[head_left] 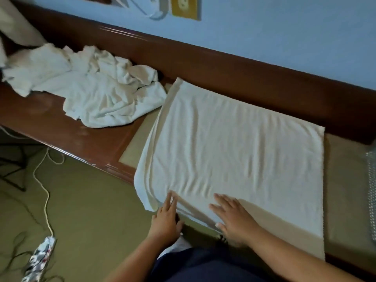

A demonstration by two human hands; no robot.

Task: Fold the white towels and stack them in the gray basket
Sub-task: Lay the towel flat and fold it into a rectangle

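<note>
Far left, low on the olive floor: a patterned power strip (39, 259), blurred and partly cut off by the frame, with a white cord (43, 186) snaking up toward the brown wooden counter (61, 127). On that counter, a crumpled pile of white towels (91, 92), unfolded; how many, hard to tell. Higher up, at the top edge, a yellowish wall socket (185, 6), cropped.

Just right of the pile and apart from it, one white towel (244, 151), folded and flat on a tan mat (138, 139). Several layers showing along its left edge, the near-left corner drooping past the counter's front. At that corner, the left hand (165, 218): fingers straight, tips touching the stacked edges, thumb low; whether slipped under a layer, impossible to tell. Beside it, the right hand (234, 218): flat, fingers spread, palm down, pressing on the towel's near edge. Both forearms cut off at the bottom.

At the right edge, a strip of bubble wrap (371, 190), mostly out of frame.
</note>
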